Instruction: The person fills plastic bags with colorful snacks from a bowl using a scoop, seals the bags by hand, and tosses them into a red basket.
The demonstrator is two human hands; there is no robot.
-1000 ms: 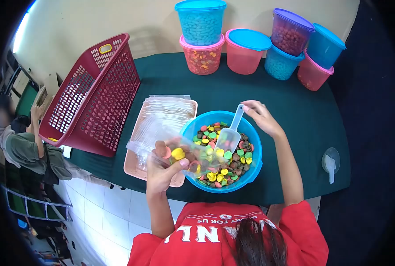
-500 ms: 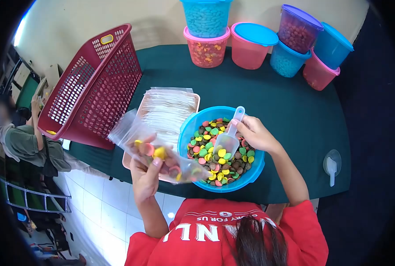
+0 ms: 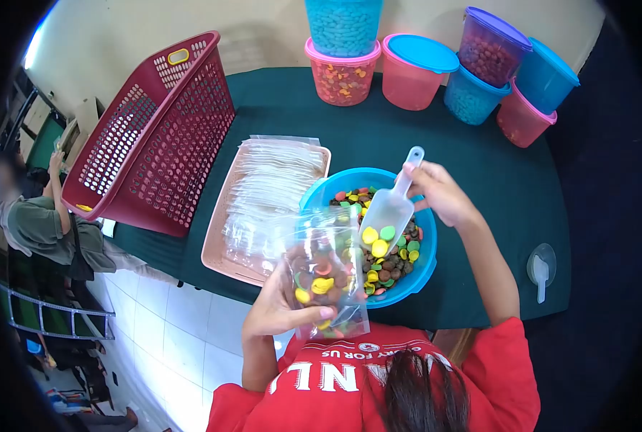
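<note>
My left hand (image 3: 281,306) grips a clear plastic bag (image 3: 324,288) partly filled with brown, yellow, green and pink disc-shaped pieces. The bag stands upright over the near left side of a blue tub (image 3: 423,277), which holds many more of the same pieces. My right hand (image 3: 440,193) pinches the handle of a translucent plastic scoop (image 3: 391,209). A few yellow and green pieces lie in the scoop, which tilts down toward the bag above the tub. Left of the tub, a pink tray (image 3: 219,237) holds a stack of flat clear bags (image 3: 274,187).
A tall maroon perforated basket (image 3: 170,144) stands on the left of the green-covered table (image 3: 479,216). Stacked lidded tubs (image 3: 418,72) line the back. A small clear bowl with a white scoop (image 3: 540,270) sits at right. Another person (image 3: 44,227) is at far left.
My left hand has swung the bag rightward and turned it from lying aslant to upright beside the scoop. My right hand has lifted the scoop out of the pieces, with some in it.
</note>
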